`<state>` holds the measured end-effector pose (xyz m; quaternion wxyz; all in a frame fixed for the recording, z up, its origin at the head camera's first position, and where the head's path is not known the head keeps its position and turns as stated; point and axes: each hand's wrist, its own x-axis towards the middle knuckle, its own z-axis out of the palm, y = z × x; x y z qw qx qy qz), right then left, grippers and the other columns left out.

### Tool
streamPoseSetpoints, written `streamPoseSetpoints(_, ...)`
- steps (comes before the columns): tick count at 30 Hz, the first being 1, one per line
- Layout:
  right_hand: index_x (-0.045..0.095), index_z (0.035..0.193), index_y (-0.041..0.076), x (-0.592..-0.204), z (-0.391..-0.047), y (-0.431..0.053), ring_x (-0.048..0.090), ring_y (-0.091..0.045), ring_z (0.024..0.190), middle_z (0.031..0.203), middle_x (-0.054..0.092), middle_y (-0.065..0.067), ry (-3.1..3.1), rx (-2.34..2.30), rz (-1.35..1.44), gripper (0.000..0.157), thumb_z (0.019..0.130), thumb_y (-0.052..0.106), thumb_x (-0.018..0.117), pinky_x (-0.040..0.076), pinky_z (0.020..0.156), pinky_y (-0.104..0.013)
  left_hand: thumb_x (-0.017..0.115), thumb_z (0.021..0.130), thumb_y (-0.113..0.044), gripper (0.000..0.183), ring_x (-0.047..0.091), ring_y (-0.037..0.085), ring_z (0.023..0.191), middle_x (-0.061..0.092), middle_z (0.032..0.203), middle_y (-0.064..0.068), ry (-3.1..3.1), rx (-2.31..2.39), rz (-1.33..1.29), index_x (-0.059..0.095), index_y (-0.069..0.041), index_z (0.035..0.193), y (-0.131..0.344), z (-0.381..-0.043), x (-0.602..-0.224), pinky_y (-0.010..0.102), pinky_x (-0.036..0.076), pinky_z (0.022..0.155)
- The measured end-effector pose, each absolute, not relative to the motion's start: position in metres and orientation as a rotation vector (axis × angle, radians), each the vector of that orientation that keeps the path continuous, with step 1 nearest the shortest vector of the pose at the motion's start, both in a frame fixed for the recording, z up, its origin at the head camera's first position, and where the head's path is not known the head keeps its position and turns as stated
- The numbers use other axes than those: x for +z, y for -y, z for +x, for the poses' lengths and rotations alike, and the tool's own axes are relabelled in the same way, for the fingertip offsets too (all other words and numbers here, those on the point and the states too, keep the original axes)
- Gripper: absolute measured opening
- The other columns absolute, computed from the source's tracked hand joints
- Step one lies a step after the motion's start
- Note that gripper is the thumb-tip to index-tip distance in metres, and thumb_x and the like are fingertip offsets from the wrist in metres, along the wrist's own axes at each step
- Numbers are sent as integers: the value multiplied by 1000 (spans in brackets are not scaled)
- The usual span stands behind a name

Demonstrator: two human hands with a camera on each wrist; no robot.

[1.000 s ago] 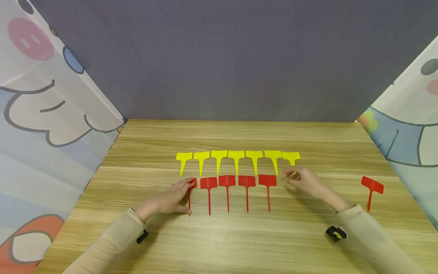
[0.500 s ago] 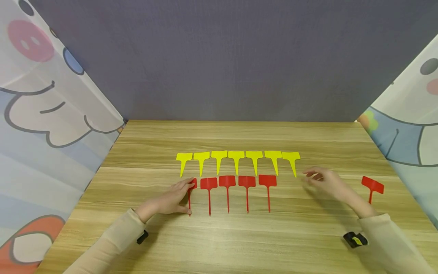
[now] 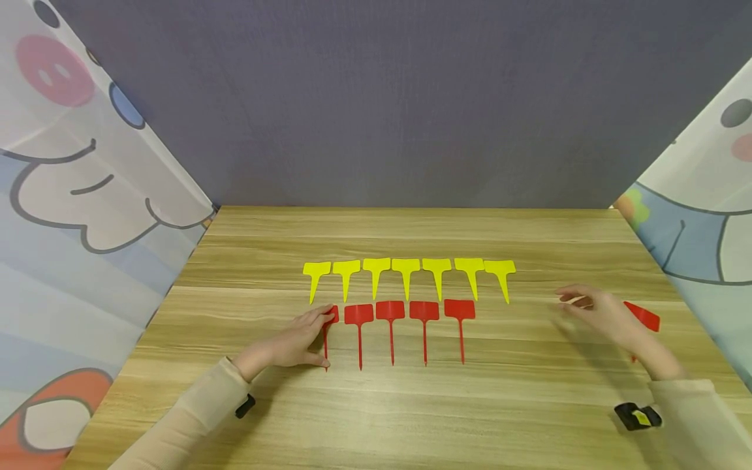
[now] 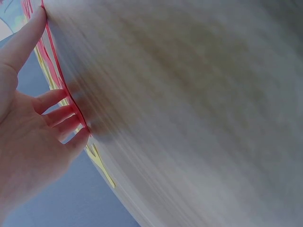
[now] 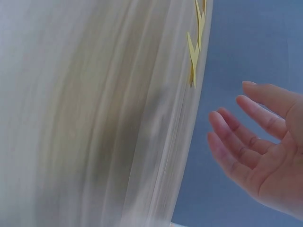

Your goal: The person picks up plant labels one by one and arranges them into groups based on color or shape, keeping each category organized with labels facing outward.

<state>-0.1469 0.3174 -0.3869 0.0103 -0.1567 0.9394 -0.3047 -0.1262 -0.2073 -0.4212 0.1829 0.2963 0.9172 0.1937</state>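
My left hand (image 3: 292, 344) rests on the leftmost red T-shaped plant label (image 3: 333, 314), fingers over its head and thumb by the lower stem. In the left wrist view the fingertips and thumb touch the red label (image 4: 57, 59) along its length. More red plant labels (image 3: 390, 310) lie beside it in a row, stems toward me. My right hand (image 3: 608, 318) holds nothing and hovers over the right part of the table, fingers loosely bent. Behind its wrist, partly hidden, lies a separate red plant label (image 3: 645, 317). The right wrist view shows the empty right hand (image 5: 265, 151) with fingers apart.
Above the red row, several yellow T-shaped plant labels (image 3: 406, 264) lie side by side with points toward me. The wooden table (image 3: 376, 418) ends at a grey panel (image 3: 411, 104). Printed cartoon cloths (image 3: 135, 189) hang at both sides.
My right hand has moved right, from near the last yellow label toward the separate red label, now overlapping it in the head view. My left hand and the rows have stayed put.
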Motion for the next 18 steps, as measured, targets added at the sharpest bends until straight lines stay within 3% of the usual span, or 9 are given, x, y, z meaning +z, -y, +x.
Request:
streamPoseSetpoints(12,55,108,-9,-389,-148,-350,44,16,71,91,62,-21,-2985,-910,-392,30,85,10,58,46,54,-20,67,76,-38,84,12,36,131,15,143,20,-2584,544,832,25,6,134,207,-127,-420,54,18,102)
streamPoseSetpoints(16,55,106,-10,-390,-148,-359,45,16,70,86,64,-9,-2999,-929,-384,28,84,8,59,46,53,-19,67,76,-38,84,12,37,131,15,143,20,-2582,544,833,25,6,134,207,-126,-420,54,18,102)
streamPoseSetpoints(18,56,105,-8,-391,-147,-363,46,16,70,83,63,6,-3007,-948,-371,27,84,8,59,45,53,-18,67,76,-37,84,12,37,131,15,143,20,-2580,547,833,25,6,134,207,-126,-420,54,18,102)
